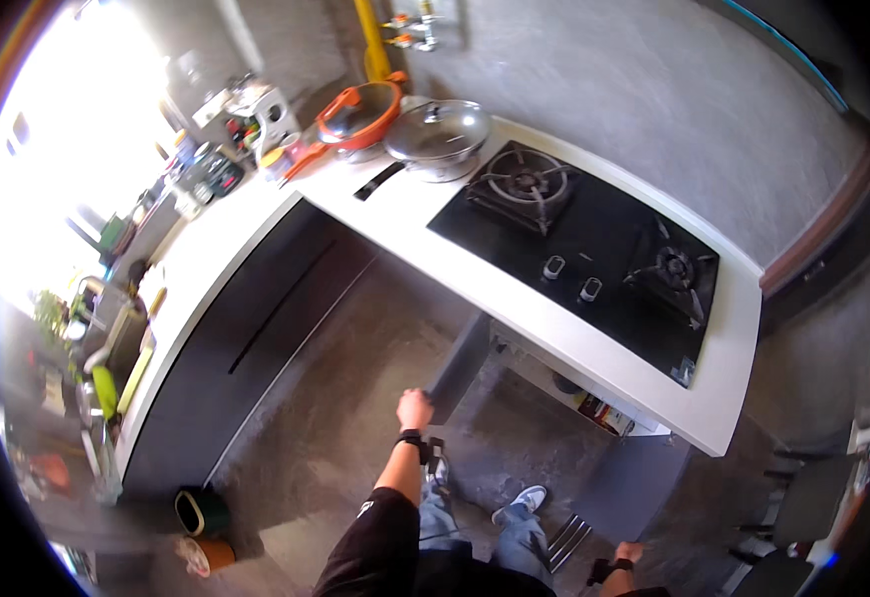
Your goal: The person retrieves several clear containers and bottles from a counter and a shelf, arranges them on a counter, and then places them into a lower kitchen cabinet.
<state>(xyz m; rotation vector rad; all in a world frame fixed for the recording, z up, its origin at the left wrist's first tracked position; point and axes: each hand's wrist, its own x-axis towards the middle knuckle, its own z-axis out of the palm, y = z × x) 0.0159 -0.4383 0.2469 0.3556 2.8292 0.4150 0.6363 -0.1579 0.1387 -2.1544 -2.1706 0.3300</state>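
My left hand is curled around the outer edge of the left dark grey cabinet door, which stands swung out below the counter. At the lower right, my right hand is closed at the outer edge of the right cabinet door, also swung out; its fingertips are hard to make out. Between the two doors the lower cabinet shows its inside, with a dark round item and several packages on a pale shelf. The counter's overhang hides the rest of the interior.
A black gas cooktop is set into the white counter above. Beside it stand a steel pan with a glass lid and an orange lidded pan. Bins are on the floor at left; chairs are at right.
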